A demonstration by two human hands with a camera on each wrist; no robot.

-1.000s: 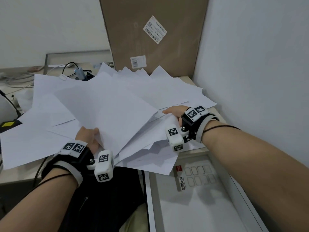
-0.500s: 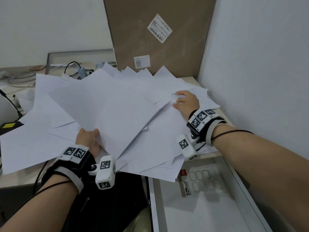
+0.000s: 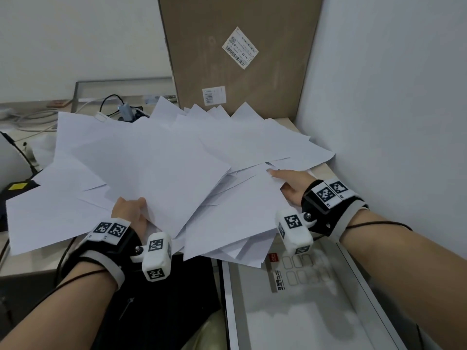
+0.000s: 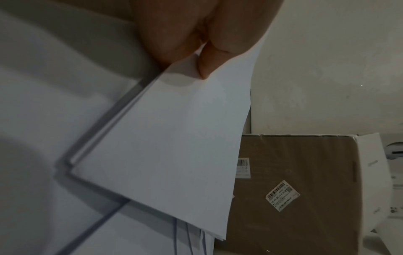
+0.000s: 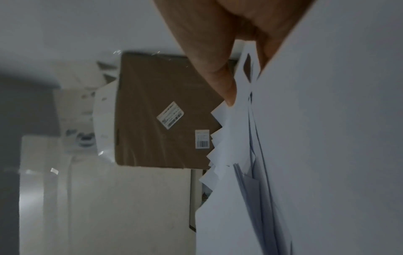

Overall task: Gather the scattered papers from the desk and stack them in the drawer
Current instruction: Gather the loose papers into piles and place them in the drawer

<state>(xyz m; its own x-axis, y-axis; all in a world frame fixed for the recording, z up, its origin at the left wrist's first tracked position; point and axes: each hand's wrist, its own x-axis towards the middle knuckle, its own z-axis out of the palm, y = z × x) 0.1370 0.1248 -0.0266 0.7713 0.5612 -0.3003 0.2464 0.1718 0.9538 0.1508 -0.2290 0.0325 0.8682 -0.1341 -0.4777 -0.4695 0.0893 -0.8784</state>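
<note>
Your right hand [image 3: 290, 184] has slid back off the pile's top to pinch the white papers [image 3: 177, 168] fanned across the desk, your left hand [image 3: 131, 213] still gripping their near edge, fingers hidden beneath.

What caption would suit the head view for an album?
Left hand and right hand grip a fan of white papers above an open drawer.

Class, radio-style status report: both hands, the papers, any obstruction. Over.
Left hand pinching a sheaf of papers. Right hand gripping the fan's right edge. Drawer open below; papers overhang its front.
</note>
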